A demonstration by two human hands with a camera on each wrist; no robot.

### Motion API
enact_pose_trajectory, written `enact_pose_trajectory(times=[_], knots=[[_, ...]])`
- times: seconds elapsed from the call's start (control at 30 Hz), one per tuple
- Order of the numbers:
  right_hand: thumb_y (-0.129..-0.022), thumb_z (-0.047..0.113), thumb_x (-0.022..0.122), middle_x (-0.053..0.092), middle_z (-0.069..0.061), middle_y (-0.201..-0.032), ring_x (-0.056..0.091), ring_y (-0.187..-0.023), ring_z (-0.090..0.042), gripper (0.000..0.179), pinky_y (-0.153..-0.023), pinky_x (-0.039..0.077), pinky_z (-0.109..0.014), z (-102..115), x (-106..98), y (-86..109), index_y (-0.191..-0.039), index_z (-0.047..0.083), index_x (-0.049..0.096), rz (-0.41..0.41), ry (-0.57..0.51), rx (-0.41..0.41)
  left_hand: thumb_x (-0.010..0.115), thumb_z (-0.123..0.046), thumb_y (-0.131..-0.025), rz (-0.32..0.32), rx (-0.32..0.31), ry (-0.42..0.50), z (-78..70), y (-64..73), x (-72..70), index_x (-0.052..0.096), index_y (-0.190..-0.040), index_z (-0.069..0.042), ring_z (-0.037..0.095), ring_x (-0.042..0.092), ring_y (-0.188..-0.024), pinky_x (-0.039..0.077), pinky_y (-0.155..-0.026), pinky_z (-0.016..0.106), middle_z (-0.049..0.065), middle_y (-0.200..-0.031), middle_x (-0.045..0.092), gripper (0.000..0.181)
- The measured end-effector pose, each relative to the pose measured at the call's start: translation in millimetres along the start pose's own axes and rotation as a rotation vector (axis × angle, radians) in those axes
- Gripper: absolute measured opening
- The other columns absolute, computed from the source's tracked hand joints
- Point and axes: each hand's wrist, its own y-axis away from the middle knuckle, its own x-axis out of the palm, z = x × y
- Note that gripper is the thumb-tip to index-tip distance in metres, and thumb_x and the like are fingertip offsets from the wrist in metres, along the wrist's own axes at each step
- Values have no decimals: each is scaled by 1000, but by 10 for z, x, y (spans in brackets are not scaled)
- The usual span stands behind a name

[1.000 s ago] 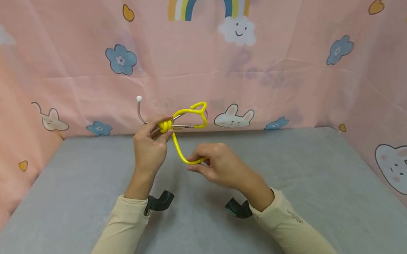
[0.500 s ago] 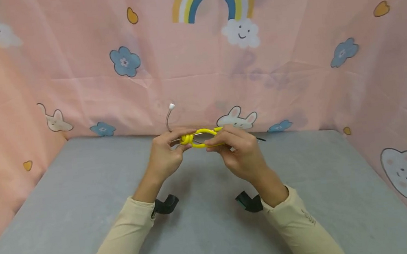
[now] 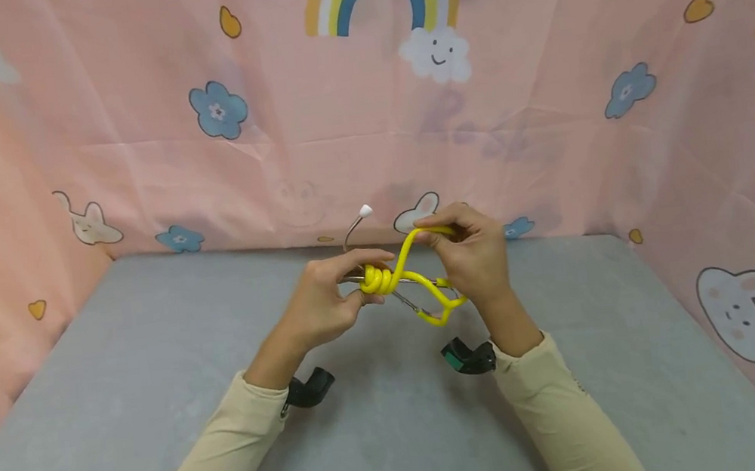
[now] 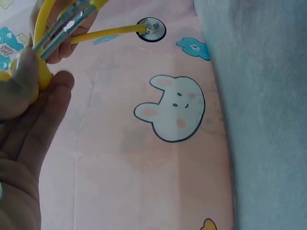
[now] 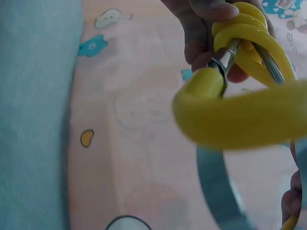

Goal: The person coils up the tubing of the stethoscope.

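Note:
A stethoscope with yellow tubing (image 3: pixel 408 254) is held in the air between both hands. Several turns of tubing form a coil (image 3: pixel 377 279) around its metal ear tubes, and my left hand (image 3: pixel 322 301) grips it there between thumb and fingers. One white ear tip (image 3: pixel 365 211) sticks up behind that hand. My right hand (image 3: pixel 478 256) pinches the free length of tubing, up and to the right of the coil. Below it hangs the yellow Y-shaped fork (image 3: pixel 449 304). In the left wrist view, the round chest piece (image 4: pixel 152 29) hangs on the tubing's end beyond the right hand.
A grey table (image 3: pixel 383 432) lies beneath the hands. Pink printed cloth (image 3: pixel 315 150) stands behind it and along both sides. Black camera mounts (image 3: pixel 469 355) jut inward from both wrists.
My right hand has swung from below the coil, past its right side, to above right, bringing the tubing around. My left hand has moved right and slightly down with the stethoscope.

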Motion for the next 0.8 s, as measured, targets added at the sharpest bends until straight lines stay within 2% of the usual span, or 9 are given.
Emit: enact_pose_trajectory(times=[0.13, 0.33, 0.43, 0.5, 0.57, 0.67, 0.73, 0.8], knots=[[-81, -7, 74, 66, 14, -85, 66, -75, -5, 13, -71, 58, -17, 36, 53, 14, -94, -10, 73, -43, 11, 99, 81, 6, -76, 14, 66, 15, -19, -11, -37, 66, -122, -3, 19, 73, -95, 59, -88, 23, 11, -107, 73, 49], [-83, 5, 75, 68, 17, -85, 68, -76, -4, 19, -73, 59, -20, 102, 116, 36, -97, -9, 74, -119, 34, 267, 87, -1, -70, 12, 173, -73, -76, -12, -81, 73, -119, -9, 14, 68, -88, 59, -80, 21, 4, -94, 69, 52], [-85, 8, 75, 68, 17, -85, 68, -78, -4, 20, -74, 59, -21, 141, 124, 41, -98, -7, 75, -132, 51, 348, 86, -1, -71, 19, 199, -102, -110, -8, -87, 74, -118, -11, 13, 66, -85, 58, -75, 19, 3, -89, 66, 50], [-86, 11, 75, 68, 17, -86, 68, -80, -5, 22, -77, 59, -21, 171, 113, 39, -101, -5, 75, -109, 68, 407, 86, -1, -71, 20, 194, -103, -125, -6, -83, 75, -116, -12, 13, 66, -84, 58, -74, 18, 3, -88, 64, 48], [-88, 15, 74, 68, 16, -89, 68, -85, -5, 24, -80, 58, -20, 191, 86, 29, -104, -3, 75, -48, 75, 460, 86, -1, -71, 16, 186, -91, -133, -4, -76, 76, -114, -12, 12, 65, -82, 58, -73, 18, 3, -86, 64, 46], [-92, 19, 70, 69, 16, -92, 66, -90, -4, 27, -84, 56, -19, 187, 22, -7, -109, -2, 73, 124, 86, 511, 88, -3, -70, 5, 185, -41, -135, -8, -67, 77, -110, -10, 12, 65, -80, 58, -73, 19, 3, -85, 66, 43], [-95, 19, 67, 70, 15, -95, 65, -91, -3, 28, -84, 54, -19, 156, -24, -36, -111, -4, 71, 251, 97, 501, 89, -6, -69, -6, 190, -6, -133, -12, -67, 77, -109, -9, 12, 64, -80, 58, -73, 21, 4, -86, 69, 41], [-96, 22, 65, 70, 17, -96, 64, -91, -2, 31, -85, 53, -20, 122, -71, -43, -112, -5, 71, 335, 92, 499, 89, -6, -69, -25, 192, 33, -139, -23, -62, 76, -108, -7, 12, 64, -81, 57, -74, 23, 5, -89, 71, 41]])
